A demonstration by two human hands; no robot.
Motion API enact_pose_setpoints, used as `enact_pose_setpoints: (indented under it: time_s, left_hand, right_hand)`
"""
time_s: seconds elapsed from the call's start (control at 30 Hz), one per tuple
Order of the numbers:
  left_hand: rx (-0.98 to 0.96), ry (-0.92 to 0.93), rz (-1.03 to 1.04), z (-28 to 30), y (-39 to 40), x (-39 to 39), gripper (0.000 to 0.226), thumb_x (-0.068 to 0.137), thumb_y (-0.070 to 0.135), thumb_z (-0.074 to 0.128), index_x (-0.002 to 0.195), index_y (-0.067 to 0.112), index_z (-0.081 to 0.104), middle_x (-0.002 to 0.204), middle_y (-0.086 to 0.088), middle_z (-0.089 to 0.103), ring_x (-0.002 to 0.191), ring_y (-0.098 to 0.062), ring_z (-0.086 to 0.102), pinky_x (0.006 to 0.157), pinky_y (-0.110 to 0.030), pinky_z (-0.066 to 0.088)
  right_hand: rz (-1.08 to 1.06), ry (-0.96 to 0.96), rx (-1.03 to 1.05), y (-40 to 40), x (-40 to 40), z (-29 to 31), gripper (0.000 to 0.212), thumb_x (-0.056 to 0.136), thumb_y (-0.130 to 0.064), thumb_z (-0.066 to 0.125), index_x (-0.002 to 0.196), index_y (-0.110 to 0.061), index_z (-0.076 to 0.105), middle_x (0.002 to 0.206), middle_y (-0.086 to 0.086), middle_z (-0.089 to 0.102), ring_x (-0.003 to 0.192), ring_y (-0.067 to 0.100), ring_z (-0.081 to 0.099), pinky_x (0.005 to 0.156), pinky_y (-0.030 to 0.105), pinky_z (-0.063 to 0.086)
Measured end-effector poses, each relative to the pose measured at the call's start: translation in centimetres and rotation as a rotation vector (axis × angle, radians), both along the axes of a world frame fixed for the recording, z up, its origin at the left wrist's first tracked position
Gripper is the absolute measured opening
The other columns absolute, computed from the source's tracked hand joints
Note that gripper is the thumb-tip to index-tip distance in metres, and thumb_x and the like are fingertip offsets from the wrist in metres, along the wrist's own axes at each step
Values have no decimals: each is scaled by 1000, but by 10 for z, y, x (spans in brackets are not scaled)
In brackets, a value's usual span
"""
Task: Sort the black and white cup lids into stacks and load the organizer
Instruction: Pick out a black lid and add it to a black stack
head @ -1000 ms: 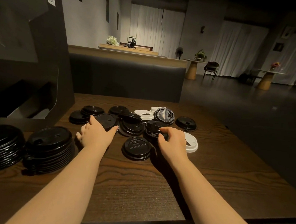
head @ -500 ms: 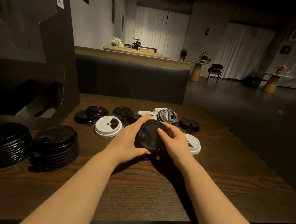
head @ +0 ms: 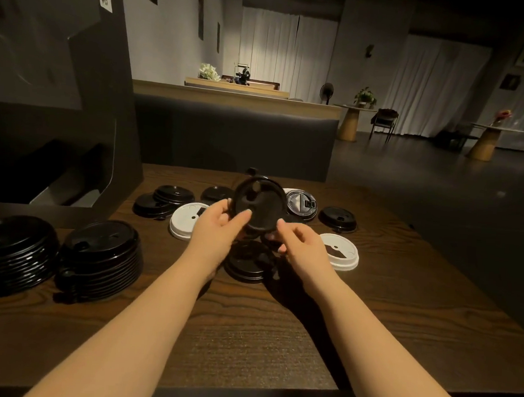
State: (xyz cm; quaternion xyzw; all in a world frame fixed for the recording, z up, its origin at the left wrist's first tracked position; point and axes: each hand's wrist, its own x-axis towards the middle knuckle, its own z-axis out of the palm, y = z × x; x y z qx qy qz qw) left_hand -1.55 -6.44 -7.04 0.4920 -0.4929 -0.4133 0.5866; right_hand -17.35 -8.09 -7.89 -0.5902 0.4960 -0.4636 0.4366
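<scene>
Right now you've got one black lid [head: 258, 207] lifted off the surface [head: 276, 337], tilted up w/ its face toward you, above the loose pile. Your left hand [head: 219, 229] grips its left edge, thumb curled over the front. Your right hand [head: 301, 243] sits just beside the lid's lower right edge, fingers [head: 283, 225] loosely curled; can't tell if they touch it.

Directly under the hands lies another black lid [head: 247, 265], flat. A white lid [head: 185, 219] sits just left of your left hand, a second white lid [head: 340, 255] to the right of your right hand. More black lids lie behind: two overlapping at far left [head: 162, 200], one at far right [head: 337, 218], plus a glossy one [head: 302, 204] near centre.

Two black stacks stand at the left: one [head: 100, 262] nearer you, one [head: 9, 253] at the frame edge. The dark organizer [head: 61, 94] rises behind them.

Surface is dark wood grain. Beyond it: padded booth back [head: 234, 135], dim room, white curtains [head: 282, 52], round tables [head: 351, 118], a chair [head: 383, 120].
</scene>
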Motion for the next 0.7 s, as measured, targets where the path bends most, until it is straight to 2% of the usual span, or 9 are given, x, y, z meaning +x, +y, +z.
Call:
enact_pose_setpoints:
  time_s: [0.1,0.17,0.23,0.3,0.33,0.43,0.53,0.63,0.7]
  left_hand:
    - [33,142,142,1,-8,13,19,95,20,56,111,26,64,111,1,70,108,-16,63,95,-38,50]
    - [58,207,166,-2,-11,18,26,95,20,57,120,24,61,115,0,68,108,-16,62,91,-34,50]
    - [60,220,158,-5,-11,18,30,95,20,58,125,22,60,113,-1,68,102,-16,61,81,-29,49]
    - [63,218,146,-7,-10,17,33,94,20,58,128,21,58,112,-1,68,102,-17,61,79,-28,48]
    - [66,231,146,-7,-11,17,34,94,20,58,128,20,58,113,-1,68,104,-18,61,79,-28,48]
    - [89,296,167,-6,-12,19,33,94,19,58,127,21,59,119,-1,66,110,-18,61,78,-27,48]
    - [118,287,194,-6,-11,21,35,94,23,59,129,20,58,121,-1,64,111,-18,60,75,-26,47]
    - [140,243,181,-6,-10,17,31,95,24,58,125,15,61,119,-4,65,109,-19,59,76,-27,46]
    - [147,235,167,-5,-8,15,32,95,23,57,125,12,60,119,-5,66,110,-20,59,79,-28,47]
  right_hand:
    - [-199,137,-191,-15,-9,-3,26,94,-30,55,115,-17,63,109,0,66,103,13,60,92,34,50]
    - [-245,455,-277,-27,-16,-8,40,95,-28,53,132,-15,53,128,5,58,124,20,49,104,39,40]
    - [-184,715,-214,-33,-17,-13,48,97,-33,48,143,-22,40,147,3,40,140,22,26,112,42,22]
    - [-116,912,-179,-32,-15,-16,51,98,-36,45,146,-26,33,154,-2,28,145,20,11,115,44,7]
    - [-119,946,-209,-30,-14,-16,49,97,-36,46,144,-26,36,152,-3,33,144,19,12,115,44,4]
    - [-222,846,-312,-25,-15,-9,40,93,-36,54,131,-27,52,130,-2,54,131,18,30,107,37,18]
    - [-234,776,-362,-22,-18,-7,47,89,-39,60,132,-23,51,133,0,50,128,19,31,104,33,26]
    - [-103,719,-246,-21,-19,-5,54,85,-41,64,132,-18,49,135,3,49,129,21,38,109,38,34]
    - [-22,709,-140,-20,-19,-3,42,86,-41,63,120,-19,52,121,4,57,114,22,52,99,41,45]
